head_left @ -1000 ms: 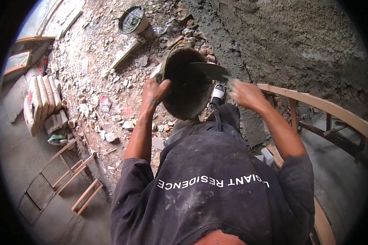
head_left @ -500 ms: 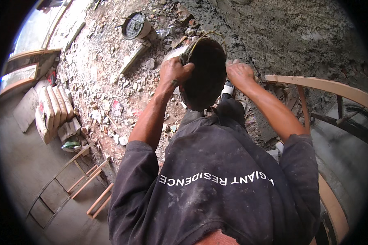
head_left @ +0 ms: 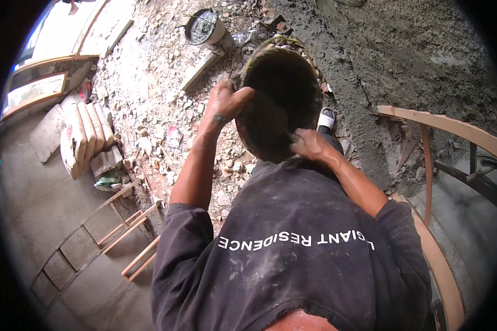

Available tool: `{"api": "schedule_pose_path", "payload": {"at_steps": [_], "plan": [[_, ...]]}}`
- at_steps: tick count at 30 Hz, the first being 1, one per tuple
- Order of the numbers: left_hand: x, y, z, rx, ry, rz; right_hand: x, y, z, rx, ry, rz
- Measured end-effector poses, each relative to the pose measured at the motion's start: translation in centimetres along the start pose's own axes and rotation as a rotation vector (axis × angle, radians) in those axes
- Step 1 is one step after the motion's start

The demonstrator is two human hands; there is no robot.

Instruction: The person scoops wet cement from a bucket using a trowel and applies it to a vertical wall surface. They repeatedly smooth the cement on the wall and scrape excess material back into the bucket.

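Observation:
A round bucket (head_left: 281,83) hangs in front of my body, its mouth turned up toward me. Its inside is dark and coated, and I cannot make out what lies at the bottom. My left hand (head_left: 229,105) is closed on the left side of its rim, the thumb pointing inward. At the near right edge my right hand (head_left: 313,144) grips the rim, fingers bent. A thin yellowish handle (head_left: 276,41) lies along the far side of the rim.
A second bucket (head_left: 204,28) filled with grey wet mix stands on the rubble floor (head_left: 149,99), a wooden plank (head_left: 200,70) beside it. Stacked sacks (head_left: 88,132) and ladder-like wooden frames (head_left: 88,237) lie left. A rough wall (head_left: 403,49) and wooden frame (head_left: 441,124) stand right.
My right hand has shifted from the far right of the rim down to its near right edge. The bucket's mouth has turned further toward me, with my left hand still on it.

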State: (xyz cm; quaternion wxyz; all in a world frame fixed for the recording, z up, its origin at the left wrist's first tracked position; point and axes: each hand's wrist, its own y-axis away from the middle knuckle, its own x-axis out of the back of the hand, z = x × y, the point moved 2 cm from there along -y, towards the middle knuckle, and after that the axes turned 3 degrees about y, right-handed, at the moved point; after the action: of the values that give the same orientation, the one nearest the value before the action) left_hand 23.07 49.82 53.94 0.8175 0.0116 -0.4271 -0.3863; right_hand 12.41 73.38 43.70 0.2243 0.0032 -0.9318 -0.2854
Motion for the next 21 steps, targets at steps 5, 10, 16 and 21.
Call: {"api": "schedule_pose_path", "payload": {"at_steps": [5, 10, 16, 21], "plan": [[-1.2, 1.2, -4.7, 0.172, 0.043, 0.108, 3.0, -1.0, -0.1, -0.120, 0.140, 0.009], [-2.3, 1.1, -6.9, 0.116, 0.187, 0.229, 7.6, -0.9, -0.6, 0.003, 0.297, 0.212], [-4.6, 2.7, -10.4, 0.342, 0.329, 0.323, 16.2, -1.7, -7.6, 0.131, 0.217, 0.046], [-5.4, 3.7, -9.9, 0.360, 0.145, 0.406, 26.1, -6.7, -1.1, -0.111, -0.415, -0.023]]}}
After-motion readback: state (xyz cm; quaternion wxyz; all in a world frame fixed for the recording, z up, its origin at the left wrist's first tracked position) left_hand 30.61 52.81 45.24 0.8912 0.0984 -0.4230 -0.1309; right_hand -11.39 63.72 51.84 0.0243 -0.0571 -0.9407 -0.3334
